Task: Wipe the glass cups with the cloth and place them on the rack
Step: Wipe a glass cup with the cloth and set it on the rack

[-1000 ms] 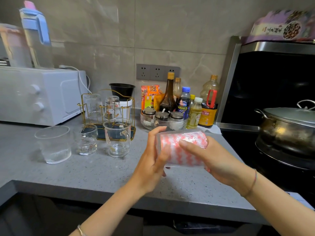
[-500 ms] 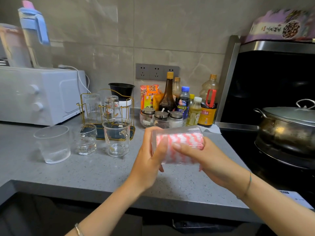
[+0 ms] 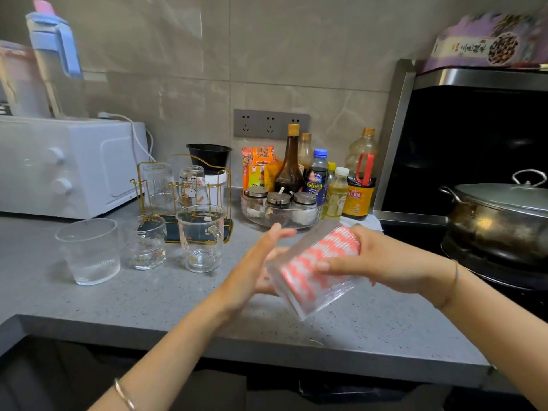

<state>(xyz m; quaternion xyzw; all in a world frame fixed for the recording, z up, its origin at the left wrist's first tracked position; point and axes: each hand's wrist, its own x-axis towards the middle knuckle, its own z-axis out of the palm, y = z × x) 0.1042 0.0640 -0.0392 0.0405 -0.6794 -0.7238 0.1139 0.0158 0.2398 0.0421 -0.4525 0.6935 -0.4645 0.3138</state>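
A ribbed glass cup (image 3: 318, 295) is held tilted above the grey counter, with its mouth toward the upper right. A pink-and-white cloth (image 3: 305, 274) is stuffed inside it. My right hand (image 3: 385, 262) is at the cup's mouth, thumb on the outer wall, pressing the cloth in. My left hand (image 3: 252, 271) rests with its palm and straight fingers against the cup's left side. A gold wire rack (image 3: 139, 185) stands at the back left with two cups upside down on it (image 3: 157, 182) (image 3: 192, 185). Three more glass cups (image 3: 89, 250) (image 3: 146, 241) (image 3: 201, 237) stand in front of it.
A white microwave (image 3: 59, 167) sits at the far left. Sauce bottles (image 3: 290, 164) and a glass bowl of spice jars (image 3: 278, 209) line the back wall. A lidded pot (image 3: 498, 218) sits on the stove at the right. The counter's front edge (image 3: 237, 348) runs below my hands.
The cup has tipped from lying level to a steep tilt, base down toward me. Both hands have dropped slightly, and my left fingers have straightened along the glass.
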